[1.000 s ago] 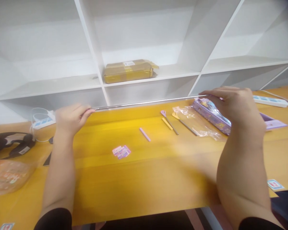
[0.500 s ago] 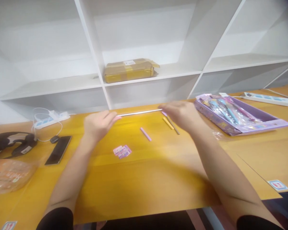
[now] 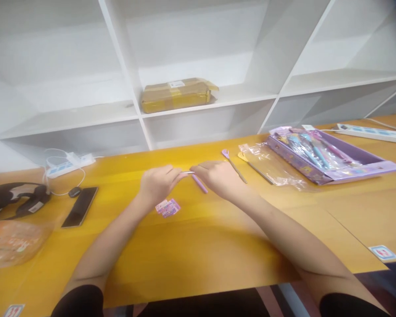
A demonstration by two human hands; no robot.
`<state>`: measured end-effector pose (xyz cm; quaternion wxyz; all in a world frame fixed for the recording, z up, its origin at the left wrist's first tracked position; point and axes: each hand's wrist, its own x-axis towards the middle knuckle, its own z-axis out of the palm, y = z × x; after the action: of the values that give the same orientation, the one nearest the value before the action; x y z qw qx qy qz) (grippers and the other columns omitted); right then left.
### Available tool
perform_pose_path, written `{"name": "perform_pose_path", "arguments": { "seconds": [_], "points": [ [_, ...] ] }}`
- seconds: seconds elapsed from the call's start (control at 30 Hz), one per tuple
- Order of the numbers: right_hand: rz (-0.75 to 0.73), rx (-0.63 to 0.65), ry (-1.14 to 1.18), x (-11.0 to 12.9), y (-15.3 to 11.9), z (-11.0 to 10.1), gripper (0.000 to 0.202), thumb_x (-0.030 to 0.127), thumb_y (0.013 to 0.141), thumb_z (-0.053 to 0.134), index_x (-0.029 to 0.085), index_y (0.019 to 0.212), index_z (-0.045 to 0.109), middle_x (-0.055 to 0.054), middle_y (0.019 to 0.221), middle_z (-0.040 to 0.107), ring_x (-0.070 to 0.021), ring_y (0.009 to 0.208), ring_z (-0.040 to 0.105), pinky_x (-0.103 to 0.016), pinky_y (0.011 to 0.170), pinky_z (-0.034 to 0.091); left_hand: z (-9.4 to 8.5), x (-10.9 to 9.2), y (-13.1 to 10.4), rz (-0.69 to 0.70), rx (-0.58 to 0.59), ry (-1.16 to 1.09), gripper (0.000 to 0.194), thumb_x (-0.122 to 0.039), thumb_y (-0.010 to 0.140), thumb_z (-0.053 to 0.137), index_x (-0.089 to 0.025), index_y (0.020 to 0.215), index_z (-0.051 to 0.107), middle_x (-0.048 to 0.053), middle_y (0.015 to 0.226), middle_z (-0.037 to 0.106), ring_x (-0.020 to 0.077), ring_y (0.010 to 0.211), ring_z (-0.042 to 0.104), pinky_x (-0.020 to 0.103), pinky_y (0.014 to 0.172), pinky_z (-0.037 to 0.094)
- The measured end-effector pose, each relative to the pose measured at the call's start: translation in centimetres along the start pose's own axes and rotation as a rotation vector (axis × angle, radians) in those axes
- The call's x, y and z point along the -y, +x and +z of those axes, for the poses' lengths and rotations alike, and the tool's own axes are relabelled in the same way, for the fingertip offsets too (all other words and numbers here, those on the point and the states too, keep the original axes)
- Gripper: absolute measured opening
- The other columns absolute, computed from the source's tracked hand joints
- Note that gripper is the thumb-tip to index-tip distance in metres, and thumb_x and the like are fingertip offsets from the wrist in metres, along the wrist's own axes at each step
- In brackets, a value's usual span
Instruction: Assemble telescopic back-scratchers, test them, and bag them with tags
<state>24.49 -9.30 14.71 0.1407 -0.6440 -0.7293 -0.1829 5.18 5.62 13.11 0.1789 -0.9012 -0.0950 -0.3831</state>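
Observation:
A thin silver metal rod [image 3: 188, 172] runs between my two hands, with only a short stretch showing. My left hand [image 3: 160, 182] is closed around its left end, my right hand [image 3: 214, 176] around the other; both ends are hidden in the fingers. Just below the rod, a purple tube [image 3: 199, 184] lies on the table beside my right hand. Beyond that hand are a purple hand-shaped back scratcher [image 3: 233, 165] and a yellow one [image 3: 255, 167], both with dark metal stems. Small purple printed cards [image 3: 168, 208] lie below my left hand.
At the right stands a purple box [image 3: 356, 143] of wrapped back scratchers, with clear plastic wrapping [image 3: 267, 160] beside it. A phone [image 3: 80, 207], a power strip [image 3: 71, 165], a black strap-like item [image 3: 18, 198] and an orange-printed bag [image 3: 16, 244] lie left. A taped parcel [image 3: 178, 94] sits on the shelf.
My hands have come closer together and lower, so much less of the rod shows between them. The yellow back scratcher is now uncovered; a yellow tube seen near the right hand is out of sight.

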Motion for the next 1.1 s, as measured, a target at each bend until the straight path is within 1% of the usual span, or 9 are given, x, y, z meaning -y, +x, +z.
{"name": "perform_pose_path", "arguments": {
  "seconds": [0.07, 0.17, 0.23, 0.3, 0.43, 0.6, 0.7, 0.83, 1.1],
  "points": [
    [0.001, -0.021, 0.028, -0.6, -0.1, -0.2, 0.021, 0.017, 0.107, 0.058, 0.020, 0.090, 0.070, -0.002, 0.078, 0.072, -0.0143, 0.066, 0.058, -0.031, 0.061, 0.027, -0.2, 0.5, 0.1, -0.007, 0.011, -0.011, 0.040, -0.048, 0.108, 0.060, -0.023, 0.079, 0.073, -0.002, 0.062, 0.059, 0.0113, 0.056, 0.050, 0.031, 0.054, 0.024],
    [0.017, -0.114, 0.040, -1.4, -0.2, -0.4, 0.030, 0.035, 0.115, 0.048, 0.020, 0.106, 0.072, -0.005, 0.089, 0.076, -0.0169, 0.077, 0.066, -0.030, 0.065, 0.031, -0.5, 1.1, 0.3, -0.028, 0.028, -0.022, 0.040, -0.047, 0.109, 0.058, -0.022, 0.083, 0.074, -0.001, 0.065, 0.063, 0.0116, 0.059, 0.053, 0.030, 0.055, 0.026],
    [0.022, -0.163, 0.048, -1.5, -0.3, -0.4, 0.033, 0.039, 0.117, 0.043, 0.020, 0.114, 0.070, -0.007, 0.095, 0.077, -0.0174, 0.081, 0.068, -0.030, 0.067, 0.032, -0.8, 1.4, 0.5, -0.041, 0.039, -0.023, 0.040, -0.047, 0.109, 0.057, -0.022, 0.084, 0.074, -0.001, 0.066, 0.064, 0.0117, 0.059, 0.055, 0.030, 0.055, 0.027],
    [0.013, -0.177, 0.051, -1.4, -0.3, -0.5, 0.034, 0.039, 0.117, 0.041, 0.020, 0.112, 0.068, -0.006, 0.092, 0.076, -0.0168, 0.077, 0.066, -0.029, 0.067, 0.032, -1.1, 1.5, 0.6, -0.041, 0.056, -0.022, 0.039, -0.046, 0.110, 0.055, -0.022, 0.086, 0.074, -0.001, 0.068, 0.066, 0.0118, 0.060, 0.055, 0.030, 0.054, 0.027],
    [-0.010, -0.116, 0.039, -1.0, -0.1, -0.6, 0.035, 0.035, 0.118, 0.038, 0.019, 0.103, 0.066, -0.003, 0.083, 0.071, -0.0151, 0.068, 0.058, -0.030, 0.067, 0.028, -1.6, 1.2, 0.7, -0.005, 0.135, -0.009, 0.035, -0.042, 0.112, 0.051, -0.023, 0.095, 0.075, 0.000, 0.074, 0.069, 0.0123, 0.061, 0.056, 0.031, 0.054, 0.026],
    [-0.013, -0.059, 0.074, -0.8, 0.0, -0.5, 0.039, 0.036, 0.118, 0.037, 0.019, 0.100, 0.067, -0.004, 0.084, 0.069, -0.0151, 0.068, 0.056, -0.031, 0.066, 0.027, -1.5, 0.8, 0.7, 0.019, 0.196, 0.015, 0.037, -0.041, 0.114, 0.045, -0.025, 0.097, 0.074, 0.000, 0.073, 0.064, 0.0127, 0.056, 0.050, 0.031, 0.052, 0.021],
    [-0.030, -0.036, 0.092, -0.7, 0.0, -0.4, 0.040, 0.039, 0.118, 0.037, 0.018, 0.102, 0.067, -0.004, 0.086, 0.069, -0.0148, 0.066, 0.054, -0.031, 0.065, 0.027, -1.4, 0.8, 0.7, 0.027, 0.205, -0.005, 0.041, -0.044, 0.114, 0.043, -0.024, 0.094, 0.073, 0.001, 0.073, 0.063, 0.0128, 0.056, 0.048, 0.031, 0.052, 0.020],
    [-0.051, -0.023, 0.113, -0.6, 0.1, -0.4, 0.039, 0.038, 0.118, 0.036, 0.018, 0.107, 0.067, -0.004, 0.086, 0.069, -0.0142, 0.064, 0.053, -0.031, 0.065, 0.028, -1.4, 0.9, 0.7, 0.034, 0.209, -0.004, 0.042, -0.045, 0.114, 0.043, -0.023, 0.092, 0.072, 0.001, 0.071, 0.061, 0.0135, 0.057, 0.046, 0.032, 0.053, 0.020],
    [-0.041, -0.010, 0.135, -0.8, 0.1, -0.2, 0.036, 0.036, 0.117, 0.039, 0.019, 0.098, 0.065, -0.002, 0.079, 0.067, -0.0132, 0.062, 0.051, -0.030, 0.064, 0.026, -1.4, 1.0, 0.7, 0.063, 0.214, 0.009, 0.043, -0.045, 0.115, 0.041, -0.023, 0.094, 0.072, 0.001, 0.070, 0.061, 0.0137, 0.056, 0.047, 0.031, 0.052, 0.020]
  ]
}}
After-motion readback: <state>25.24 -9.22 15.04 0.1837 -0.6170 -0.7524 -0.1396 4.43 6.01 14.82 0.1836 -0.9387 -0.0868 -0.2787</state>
